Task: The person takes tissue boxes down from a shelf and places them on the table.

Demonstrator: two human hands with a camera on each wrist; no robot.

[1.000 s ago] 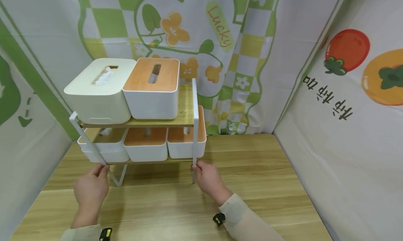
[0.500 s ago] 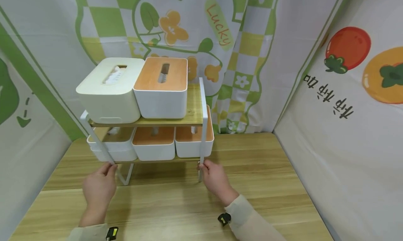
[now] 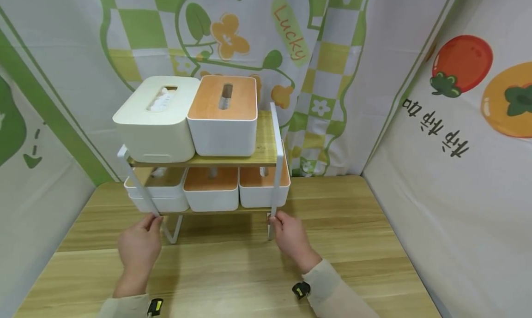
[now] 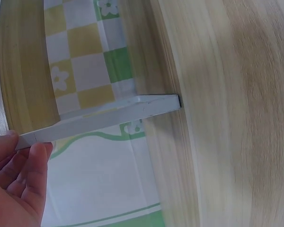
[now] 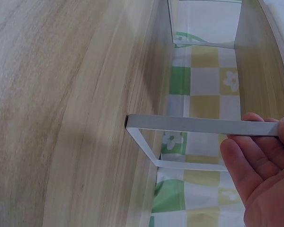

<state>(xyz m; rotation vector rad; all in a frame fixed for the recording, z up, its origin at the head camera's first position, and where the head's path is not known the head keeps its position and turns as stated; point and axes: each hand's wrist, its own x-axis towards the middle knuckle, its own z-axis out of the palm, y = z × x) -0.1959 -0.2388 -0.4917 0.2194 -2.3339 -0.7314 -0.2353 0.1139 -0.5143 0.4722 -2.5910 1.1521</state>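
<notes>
A two-tier shelf rack (image 3: 267,140) with wooden boards and white metal legs stands on the table. My left hand (image 3: 140,245) pinches its front left leg (image 4: 104,120) between thumb and fingers, just under the lower board. On the other side, my right hand (image 3: 294,240) grips the front right leg (image 5: 194,125) at about the same height. The upper board carries a cream tissue box (image 3: 154,140) and a white tissue box with a wooden lid (image 3: 222,138), side by side. Below them, several white boxes with wooden lids fill the lower board, including this middle box (image 3: 211,199).
The wooden table (image 3: 332,244) runs forward and to the right of the rack. A patterned green and white curtain (image 3: 324,101) hangs behind, close to the table's back edge. Printed fabric walls (image 3: 469,207) enclose both sides.
The rack has shifted steadily to the right along the table, with its boxes riding on it. Both hands have moved right with it, keeping hold of the legs.
</notes>
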